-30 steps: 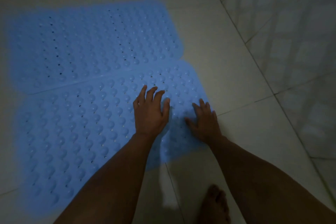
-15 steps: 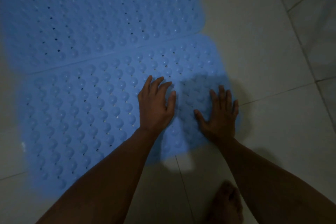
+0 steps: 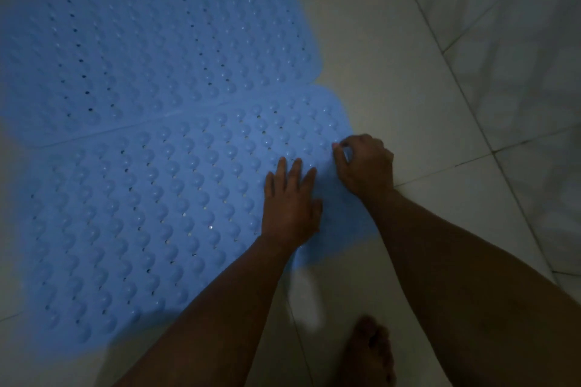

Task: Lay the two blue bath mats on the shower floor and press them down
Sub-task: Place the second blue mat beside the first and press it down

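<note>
Two blue bubble-textured bath mats lie side by side on the pale tiled floor. The far mat (image 3: pixel 151 50) is flat at the upper left. The near mat (image 3: pixel 132 214) lies below it, their long edges meeting. My left hand (image 3: pixel 290 207) lies flat on the near mat, fingers straight, near its right end. My right hand (image 3: pixel 364 163) sits at the mat's right edge with curled fingers, thumb and fingertip pinching the mat's rim.
Pale floor tiles (image 3: pixel 393 72) with grout lines run to the right of the mats. A tiled wall (image 3: pixel 518 25) rises at the upper right. My bare foot (image 3: pixel 367 355) stands on the floor at the bottom, just off the near mat.
My right hand has gone from lying flat on the near mat to pinching its right edge with curled fingers. My left hand stays flat. The view has shifted.
</note>
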A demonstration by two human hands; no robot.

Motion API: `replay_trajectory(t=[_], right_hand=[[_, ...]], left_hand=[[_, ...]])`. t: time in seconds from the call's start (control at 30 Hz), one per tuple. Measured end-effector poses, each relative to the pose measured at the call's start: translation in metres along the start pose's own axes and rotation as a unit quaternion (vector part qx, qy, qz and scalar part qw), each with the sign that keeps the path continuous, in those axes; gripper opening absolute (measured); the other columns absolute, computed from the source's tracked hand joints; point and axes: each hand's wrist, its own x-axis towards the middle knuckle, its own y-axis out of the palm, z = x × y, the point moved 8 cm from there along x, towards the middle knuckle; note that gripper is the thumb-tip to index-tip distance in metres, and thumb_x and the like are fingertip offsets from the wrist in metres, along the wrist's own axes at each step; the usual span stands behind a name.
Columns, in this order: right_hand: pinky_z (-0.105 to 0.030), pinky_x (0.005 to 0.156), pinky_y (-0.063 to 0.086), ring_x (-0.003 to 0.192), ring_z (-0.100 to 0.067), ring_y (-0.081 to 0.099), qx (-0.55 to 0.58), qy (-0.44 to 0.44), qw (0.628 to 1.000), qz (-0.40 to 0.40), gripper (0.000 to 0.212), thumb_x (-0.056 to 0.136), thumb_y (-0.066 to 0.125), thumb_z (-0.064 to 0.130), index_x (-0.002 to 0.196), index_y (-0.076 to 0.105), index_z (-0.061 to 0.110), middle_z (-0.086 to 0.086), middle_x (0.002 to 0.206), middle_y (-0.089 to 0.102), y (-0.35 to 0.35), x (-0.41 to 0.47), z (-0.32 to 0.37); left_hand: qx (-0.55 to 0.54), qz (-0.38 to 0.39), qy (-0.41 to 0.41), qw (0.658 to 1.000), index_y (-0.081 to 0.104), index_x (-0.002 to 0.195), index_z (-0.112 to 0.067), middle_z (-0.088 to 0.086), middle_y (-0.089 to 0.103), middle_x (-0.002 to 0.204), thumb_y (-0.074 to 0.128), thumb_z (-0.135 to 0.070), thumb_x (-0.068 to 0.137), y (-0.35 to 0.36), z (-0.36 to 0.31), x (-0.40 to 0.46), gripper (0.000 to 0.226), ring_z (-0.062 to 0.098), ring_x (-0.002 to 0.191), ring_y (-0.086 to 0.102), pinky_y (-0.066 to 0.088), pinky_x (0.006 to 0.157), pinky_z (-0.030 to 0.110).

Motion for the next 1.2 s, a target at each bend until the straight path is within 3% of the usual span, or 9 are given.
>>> replay_trajectory(t=[0.13,0.3,0.57,0.73,0.83,0.9,1.03,1.1,1.2], right_hand=[[-0.041,0.08,0.051,0.096,-0.03,0.065,0.07,-0.022,0.997,-0.028,0.029,0.095,0.055,0.044,0.094,0.071,0.021,-0.002,0.1,0.07,-0.001,0.02,0.014],[-0.039,0.084,0.049,0.101,-0.029,0.063,0.102,-0.083,0.991,0.004,0.027,0.095,0.056,0.042,0.095,0.071,0.02,-0.003,0.104,0.07,0.012,0.048,0.01],[-0.036,0.086,0.044,0.107,-0.026,0.058,0.103,-0.1,0.989,0.021,0.025,0.098,0.053,0.039,0.099,0.07,0.021,-0.004,0.111,0.067,0.014,0.042,0.002],[-0.041,0.085,0.048,0.108,-0.029,0.06,0.095,-0.088,0.992,0.01,0.024,0.096,0.054,0.039,0.096,0.071,0.022,-0.002,0.109,0.067,-0.004,0.023,0.009],[-0.043,0.088,0.047,0.109,-0.031,0.059,0.112,-0.058,0.99,0.058,0.024,0.095,0.055,0.042,0.098,0.069,0.023,-0.002,0.11,0.067,-0.005,0.012,0.031],[-0.044,0.088,0.048,0.107,-0.032,0.06,0.139,-0.052,0.985,0.084,0.024,0.093,0.056,0.041,0.097,0.069,0.022,-0.003,0.107,0.067,-0.003,-0.001,0.055],[-0.044,0.083,0.053,0.104,-0.031,0.065,0.143,-0.109,0.979,0.094,0.029,0.091,0.053,0.043,0.099,0.07,0.021,-0.003,0.105,0.068,0.014,-0.048,0.114],[-0.049,0.095,0.051,0.123,-0.033,0.06,0.11,-0.139,0.978,0.113,0.037,0.092,0.053,0.045,0.115,0.069,0.021,-0.008,0.126,0.066,0.04,-0.079,0.14],[-0.061,0.117,0.027,0.151,-0.035,0.03,0.038,-0.13,0.977,0.162,0.06,0.093,0.045,0.052,0.146,0.051,0.024,-0.014,0.16,0.038,0.071,-0.12,0.157]], left_hand=[[0.055,-0.003,0.009,0.998,0.033,0.161,-0.023,0.014,0.017,0.171,0.035,-0.068,0.099,0.027,-0.019,-0.004,0.076,0.043,0.158,0.004,0.009,0.12,0.072],[0.084,-0.006,0.018,0.996,0.021,0.164,-0.022,0.016,0.004,0.172,0.031,-0.074,0.099,0.035,-0.023,-0.001,0.084,0.046,0.157,-0.005,0.006,0.118,0.074],[0.067,0.04,0.009,0.997,0.02,0.165,-0.026,0.013,-0.001,0.173,0.03,-0.077,0.097,0.039,-0.023,-0.003,0.086,0.043,0.157,-0.01,0.003,0.118,0.074],[-0.01,0.106,-0.026,0.994,0.024,0.163,-0.033,0.006,0.001,0.174,0.019,-0.086,0.085,0.027,-0.021,0.005,0.095,0.034,0.159,-0.013,-0.012,0.121,0.067],[-0.14,0.081,-0.057,0.985,0.051,0.147,-0.026,0.006,0.049,0.155,0.035,-0.065,0.093,-0.012,0.0,0.01,0.069,0.031,0.149,0.037,0.026,0.122,0.055],[-0.129,-0.023,-0.046,0.99,0.066,0.129,-0.021,0.006,0.07,0.121,0.054,-0.046,0.093,-0.049,0.025,0.002,0.046,0.032,0.115,0.064,0.051,0.097,0.046],[-0.041,-0.09,-0.068,0.993,0.072,0.116,-0.019,0.004,0.072,0.109,0.055,-0.037,0.09,-0.08,0.082,-0.031,0.035,0.033,0.11,0.066,0.054,0.088,0.046],[-0.007,-0.1,-0.099,0.99,0.071,0.117,-0.02,0.004,0.071,0.114,0.047,-0.038,0.089,-0.085,0.108,-0.041,0.041,0.035,0.12,0.062,0.05,0.092,0.047],[0.011,-0.12,-0.125,0.985,0.07,0.122,-0.02,0.003,0.068,0.125,0.049,-0.033,0.09,-0.091,0.131,-0.05,0.041,0.034,0.134,0.053,0.045,0.1,0.049]])
